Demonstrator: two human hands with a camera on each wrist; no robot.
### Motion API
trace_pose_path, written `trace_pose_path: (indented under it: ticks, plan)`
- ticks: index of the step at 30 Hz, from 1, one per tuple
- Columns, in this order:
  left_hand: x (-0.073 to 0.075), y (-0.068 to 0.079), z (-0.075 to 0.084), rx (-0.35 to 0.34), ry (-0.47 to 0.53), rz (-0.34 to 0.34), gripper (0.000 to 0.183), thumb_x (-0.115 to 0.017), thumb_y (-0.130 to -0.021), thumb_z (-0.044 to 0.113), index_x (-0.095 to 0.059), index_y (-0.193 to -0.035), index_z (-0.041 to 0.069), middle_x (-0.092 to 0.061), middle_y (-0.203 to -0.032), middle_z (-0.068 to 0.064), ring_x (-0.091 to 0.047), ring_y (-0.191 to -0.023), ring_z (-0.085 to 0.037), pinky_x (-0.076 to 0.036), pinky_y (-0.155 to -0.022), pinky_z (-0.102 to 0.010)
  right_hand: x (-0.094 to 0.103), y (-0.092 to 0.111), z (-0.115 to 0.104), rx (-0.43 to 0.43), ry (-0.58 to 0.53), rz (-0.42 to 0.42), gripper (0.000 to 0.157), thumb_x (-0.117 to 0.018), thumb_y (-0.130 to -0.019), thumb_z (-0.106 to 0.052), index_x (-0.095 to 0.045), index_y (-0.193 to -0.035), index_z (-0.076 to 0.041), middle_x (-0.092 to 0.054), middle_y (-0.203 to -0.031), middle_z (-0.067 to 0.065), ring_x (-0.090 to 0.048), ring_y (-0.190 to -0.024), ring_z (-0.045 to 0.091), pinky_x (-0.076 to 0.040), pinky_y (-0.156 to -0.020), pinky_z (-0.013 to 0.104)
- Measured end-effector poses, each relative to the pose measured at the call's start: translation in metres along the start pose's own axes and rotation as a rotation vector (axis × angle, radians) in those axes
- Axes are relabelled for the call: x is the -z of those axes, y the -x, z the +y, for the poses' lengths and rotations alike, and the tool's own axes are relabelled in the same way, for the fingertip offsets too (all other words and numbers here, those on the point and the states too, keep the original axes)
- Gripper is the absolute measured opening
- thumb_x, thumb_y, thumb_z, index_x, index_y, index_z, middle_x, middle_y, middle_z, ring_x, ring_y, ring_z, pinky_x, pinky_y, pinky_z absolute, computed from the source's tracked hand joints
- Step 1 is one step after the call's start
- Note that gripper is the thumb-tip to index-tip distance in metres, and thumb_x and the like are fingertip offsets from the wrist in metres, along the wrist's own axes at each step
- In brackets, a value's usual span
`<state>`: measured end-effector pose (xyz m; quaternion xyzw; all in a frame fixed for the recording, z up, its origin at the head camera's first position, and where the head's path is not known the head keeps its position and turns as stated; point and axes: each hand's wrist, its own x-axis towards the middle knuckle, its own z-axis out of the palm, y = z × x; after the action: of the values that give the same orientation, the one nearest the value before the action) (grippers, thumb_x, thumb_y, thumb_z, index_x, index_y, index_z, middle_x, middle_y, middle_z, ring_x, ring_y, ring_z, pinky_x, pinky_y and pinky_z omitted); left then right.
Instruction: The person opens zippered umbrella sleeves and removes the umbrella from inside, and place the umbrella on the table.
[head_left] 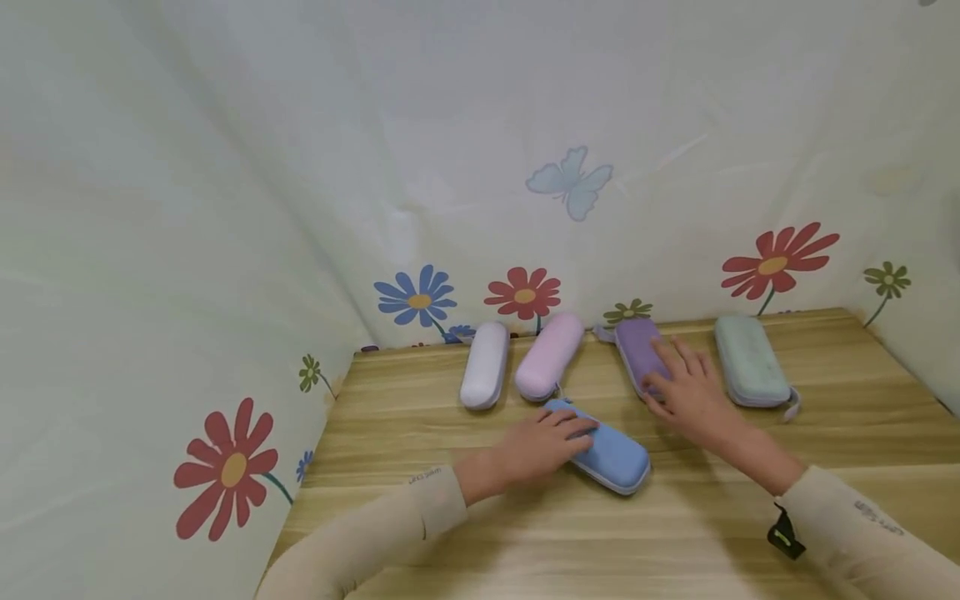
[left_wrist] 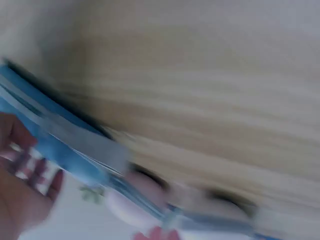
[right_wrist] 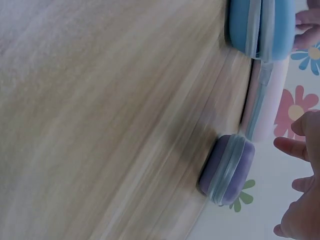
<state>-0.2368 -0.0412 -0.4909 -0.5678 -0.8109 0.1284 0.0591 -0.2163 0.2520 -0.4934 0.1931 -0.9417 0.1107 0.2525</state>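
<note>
A blue zippered glasses case [head_left: 615,454] lies slanted on the wooden table, nearest to me. My left hand [head_left: 543,446] is over its far left half, fingers loosely bent across the top. In the left wrist view, blurred, the fingers [left_wrist: 52,185] spread beside the blue case [left_wrist: 75,155]. My right hand [head_left: 693,396] hovers at the purple zippered case [head_left: 641,354], fingers spread and overlapping its right side. The right wrist view has this hand [right_wrist: 302,185] apart from the purple case [right_wrist: 227,170], with nothing in its grasp.
A white case [head_left: 484,367] and a pink case [head_left: 550,357] lie at the back left, the pink one close to the blue case's far end. A green case [head_left: 750,360] with a strap lies at the right. A flowered curtain [head_left: 465,208] rises behind the table [head_left: 405,417].
</note>
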Motion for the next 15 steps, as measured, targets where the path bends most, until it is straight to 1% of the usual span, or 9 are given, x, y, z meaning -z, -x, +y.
trace_pose_path:
  ticks: [1, 2, 4, 6, 8, 10, 13, 15]
  plan:
    - [0.003, 0.0, 0.009, 0.063, 0.013, 0.002, 0.035, -0.056, -0.105, 0.026, -0.053, -0.14, 0.023, -0.042, -0.156, 0.002, -0.046, -0.134, -0.02, -0.045, -0.104, -0.037, -0.001, 0.001, -0.001, 0.007, 0.014, -0.006, 0.014, -0.076, -0.088, -0.021, -0.074, -0.098, -0.013, -0.045, -0.15, 0.025, -0.034, -0.138, 0.053, -0.029, -0.103, 0.072]
    - [0.006, -0.002, 0.019, 0.126, 0.035, 0.003, 0.035, -0.051, -0.106, 0.03, -0.053, -0.14, 0.023, -0.045, -0.152, 0.0, -0.05, -0.126, -0.02, -0.048, -0.097, -0.035, -0.002, 0.001, -0.002, 0.016, 0.03, -0.014, 0.017, -0.077, -0.087, -0.022, -0.074, -0.101, -0.012, -0.045, -0.149, 0.026, -0.035, -0.137, 0.053, -0.03, -0.101, 0.072]
    - [0.011, -0.006, 0.037, 0.241, 0.102, -0.022, 0.045, -0.044, -0.106, 0.04, -0.048, -0.148, 0.023, -0.047, -0.147, -0.004, -0.053, -0.114, -0.023, -0.05, -0.087, -0.036, -0.002, 0.003, -0.004, 0.022, 0.051, -0.038, 0.022, -0.077, -0.088, -0.024, -0.075, -0.107, -0.012, -0.046, -0.149, 0.025, -0.037, -0.136, 0.053, -0.032, -0.1, 0.072]
    - [0.015, -0.014, 0.051, 0.322, 0.143, -0.055, 0.055, -0.038, -0.106, 0.052, -0.041, -0.155, 0.026, -0.046, -0.145, -0.008, -0.055, -0.107, -0.025, -0.052, -0.079, -0.037, -0.002, 0.003, -0.006, 0.016, 0.058, -0.075, 0.027, -0.075, -0.09, -0.025, -0.075, -0.114, -0.012, -0.045, -0.15, 0.024, -0.037, -0.137, 0.053, -0.033, -0.101, 0.074]
    - [0.018, -0.024, 0.06, 0.382, 0.144, -0.09, 0.062, -0.033, -0.104, 0.062, -0.034, -0.159, 0.034, -0.045, -0.145, -0.009, -0.057, -0.104, -0.029, -0.054, -0.074, -0.04, -0.002, 0.002, -0.007, 0.001, 0.052, -0.111, 0.031, -0.073, -0.092, -0.026, -0.074, -0.12, -0.012, -0.043, -0.152, 0.023, -0.035, -0.139, 0.052, -0.031, -0.102, 0.074]
    - [0.02, -0.035, 0.066, 0.427, 0.119, -0.131, 0.068, -0.028, -0.1, 0.072, -0.03, -0.16, 0.04, -0.043, -0.147, -0.01, -0.057, -0.105, -0.035, -0.056, -0.07, -0.043, -0.001, 0.0, -0.008, -0.011, 0.044, -0.138, 0.034, -0.072, -0.094, -0.027, -0.072, -0.124, -0.012, -0.041, -0.154, 0.023, -0.033, -0.14, 0.052, -0.03, -0.103, 0.075]
    - [0.025, -0.048, 0.07, 0.485, 0.098, -0.197, 0.071, -0.024, -0.095, 0.079, -0.033, -0.157, 0.045, -0.039, -0.151, -0.01, -0.055, -0.111, -0.04, -0.056, -0.069, -0.043, -0.001, -0.004, -0.009, -0.016, 0.027, -0.15, 0.037, -0.071, -0.095, -0.026, -0.07, -0.13, -0.013, -0.039, -0.155, 0.024, -0.031, -0.141, 0.052, -0.029, -0.104, 0.075]
    - [0.027, -0.054, 0.071, 0.491, 0.083, -0.232, 0.071, -0.024, -0.094, 0.081, -0.036, -0.155, 0.045, -0.037, -0.154, -0.01, -0.054, -0.116, -0.042, -0.056, -0.072, -0.042, -0.001, -0.006, -0.009, -0.014, 0.021, -0.146, 0.04, -0.071, -0.095, -0.026, -0.068, -0.132, -0.013, -0.04, -0.154, 0.024, -0.031, -0.141, 0.052, -0.029, -0.104, 0.074]
